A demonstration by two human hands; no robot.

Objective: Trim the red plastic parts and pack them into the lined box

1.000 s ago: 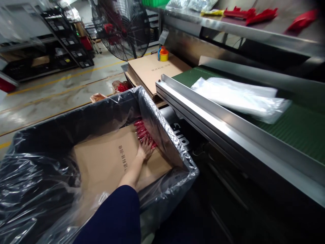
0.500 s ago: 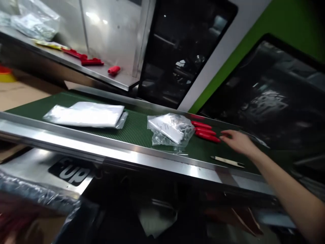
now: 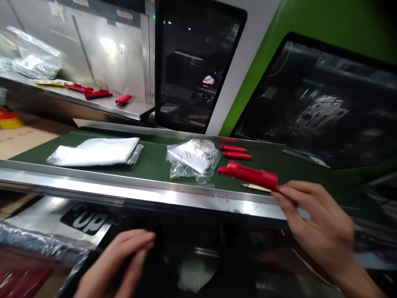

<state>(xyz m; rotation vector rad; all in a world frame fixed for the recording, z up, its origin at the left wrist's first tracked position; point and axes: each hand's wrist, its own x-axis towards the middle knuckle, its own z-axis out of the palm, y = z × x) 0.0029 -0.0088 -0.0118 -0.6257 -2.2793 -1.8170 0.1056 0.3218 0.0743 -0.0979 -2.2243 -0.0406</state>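
My right hand point(image 3: 319, 225) pinches one end of a red plastic part point(image 3: 251, 174), a hollow tube-like piece with a small lug at its far end. I hold it above the green ribbed conveyor belt point(image 3: 155, 165). Behind it, two more red parts point(image 3: 237, 155) lie side by side on the belt. Below the held part is a thin pale-handled tool with a pointed tip point(image 3: 257, 187), partly covered by my fingers. My left hand point(image 3: 119, 258) hovers in front of the belt's metal rail, holding nothing, with thumb and fingers apart.
On the belt lie a clear bag with a marked white piece point(image 3: 192, 157) and a stack of white plastic bags point(image 3: 96, 152). A metal shelf point(image 3: 136, 111) at the back left carries red pieces and a bag of small metal parts point(image 3: 39, 64). The metal rail point(image 3: 173, 196) edges the belt.
My right hand has lifted one red part from the group of three and brought it toward me. My left hand has come into view at the lower left.
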